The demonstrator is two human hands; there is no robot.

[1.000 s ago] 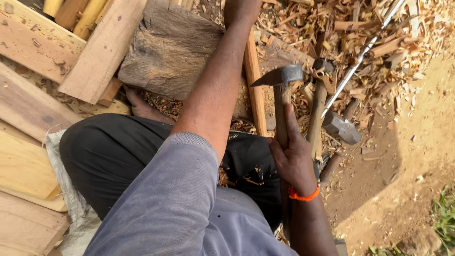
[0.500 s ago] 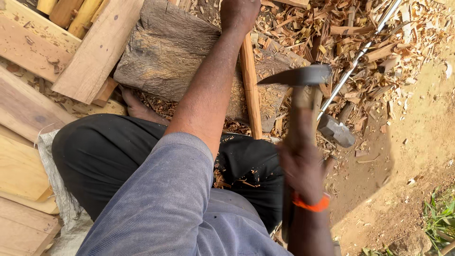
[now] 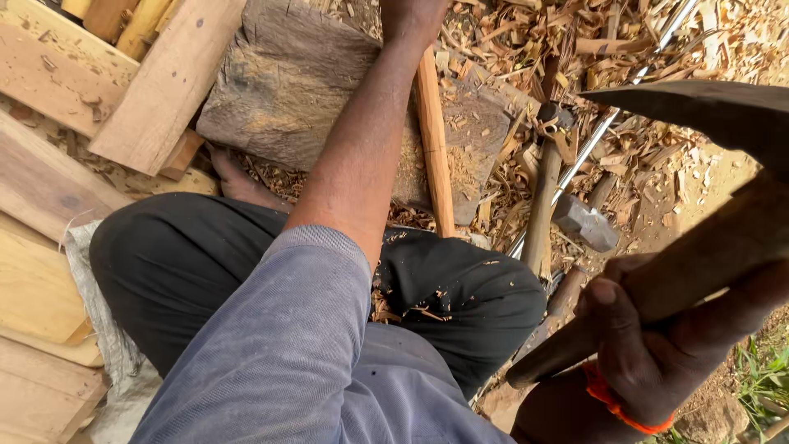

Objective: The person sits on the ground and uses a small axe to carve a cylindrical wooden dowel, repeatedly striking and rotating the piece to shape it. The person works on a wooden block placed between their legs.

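Wood shavings (image 3: 509,41) litter the bare ground all around, thickest toward the far edge of the work area. Pale planks (image 3: 49,164) are stacked along the left side, and against them lies a big weathered block (image 3: 288,82) serving as the chopping base. Seated behind it, the person has dark-trousered legs (image 3: 205,263) folded and a bare foot (image 3: 234,177) tucked at the block's near left corner. A slim stick (image 3: 433,140) lies on the block's right part, its near end reaching the knee. The left hand (image 3: 411,12) stretches to the stick's far end at the top edge; it is cut off there, so its grip cannot be told. The right hand (image 3: 649,345), with an orange wristband (image 3: 616,403), is clenched around the wooden handle of an adze (image 3: 707,148), raised high at the right, its dark blade pointing left. Beyond the block's right edge a hammer (image 3: 579,222) and a metal rod (image 3: 608,123) rest among the shavings.
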